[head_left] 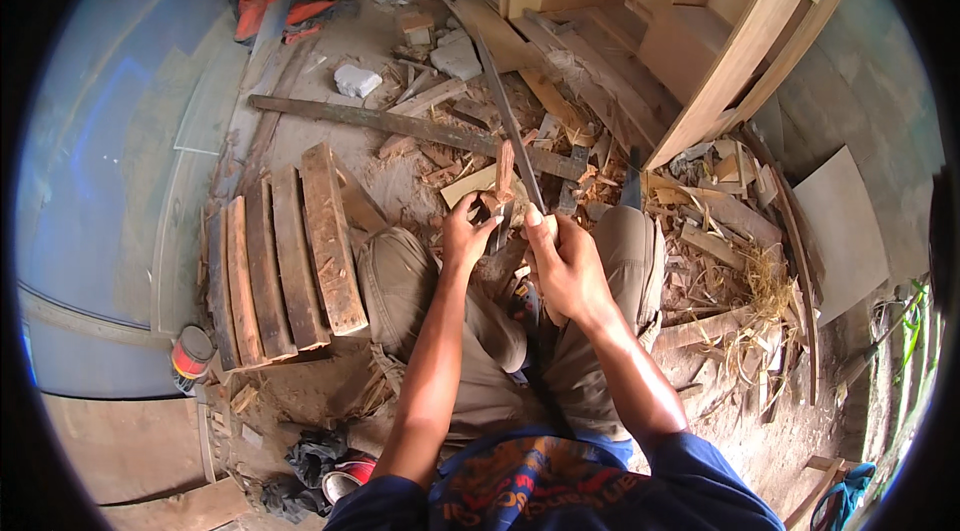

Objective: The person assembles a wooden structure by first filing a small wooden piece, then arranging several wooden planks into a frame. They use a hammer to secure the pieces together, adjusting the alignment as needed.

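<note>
In front of my knees, my left hand (467, 233) is closed around the lower part of a short, reddish piece of wood (504, 169), which stands roughly upright with a rough, chipped upper end. Just to its right, my right hand (572, 266) grips the handle of a long machete (507, 114). The dark, narrow blade points away from me and slants up to the left, passing close beside the wood; whether they touch I cannot tell. My legs (625, 251) are bent on either side, and the lower end of the wood is hidden by my fingers.
Wood chips (690, 276) litter the ground, thickest to the right. A long beam (375, 121) lies across the floor ahead. A slatted wooden piece (285, 251) is by my left knee, near a paint can (192, 351). Pale wooden frames (745, 51) stand at the far right.
</note>
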`<action>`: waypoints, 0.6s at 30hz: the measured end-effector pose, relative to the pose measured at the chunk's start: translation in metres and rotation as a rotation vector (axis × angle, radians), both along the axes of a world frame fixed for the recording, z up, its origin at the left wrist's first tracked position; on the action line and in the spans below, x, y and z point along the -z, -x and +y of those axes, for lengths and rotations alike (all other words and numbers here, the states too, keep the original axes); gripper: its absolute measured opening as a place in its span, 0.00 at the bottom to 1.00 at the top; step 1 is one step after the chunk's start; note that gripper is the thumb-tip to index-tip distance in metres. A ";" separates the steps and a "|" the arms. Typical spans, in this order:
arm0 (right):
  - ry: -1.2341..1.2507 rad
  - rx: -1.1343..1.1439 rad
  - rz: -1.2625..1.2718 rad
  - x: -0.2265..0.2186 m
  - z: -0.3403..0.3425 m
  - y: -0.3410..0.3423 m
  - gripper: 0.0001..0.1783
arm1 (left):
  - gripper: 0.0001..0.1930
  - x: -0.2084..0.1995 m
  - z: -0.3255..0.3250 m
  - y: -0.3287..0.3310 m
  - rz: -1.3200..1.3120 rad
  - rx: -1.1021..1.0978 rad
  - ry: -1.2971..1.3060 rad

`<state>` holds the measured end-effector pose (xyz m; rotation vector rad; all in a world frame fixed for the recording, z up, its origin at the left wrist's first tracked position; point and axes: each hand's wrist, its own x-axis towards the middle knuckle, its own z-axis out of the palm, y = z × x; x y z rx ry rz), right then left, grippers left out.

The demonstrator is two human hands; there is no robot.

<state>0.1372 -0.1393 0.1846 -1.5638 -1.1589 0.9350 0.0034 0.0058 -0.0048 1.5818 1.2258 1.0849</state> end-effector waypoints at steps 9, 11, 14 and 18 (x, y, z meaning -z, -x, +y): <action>-0.341 0.007 0.065 -0.001 0.005 0.006 0.19 | 0.36 -0.013 -0.009 0.001 0.107 -0.037 0.037; -0.145 -0.029 -0.138 0.033 0.019 0.006 0.26 | 0.35 0.006 0.002 0.011 0.007 -0.035 0.023; -0.031 -0.084 -0.044 0.048 0.023 0.000 0.28 | 0.33 0.006 0.007 0.014 -0.060 0.021 -0.003; 0.106 -0.146 0.449 0.047 0.014 -0.007 0.25 | 0.30 -0.022 -0.009 0.001 -0.055 0.073 0.011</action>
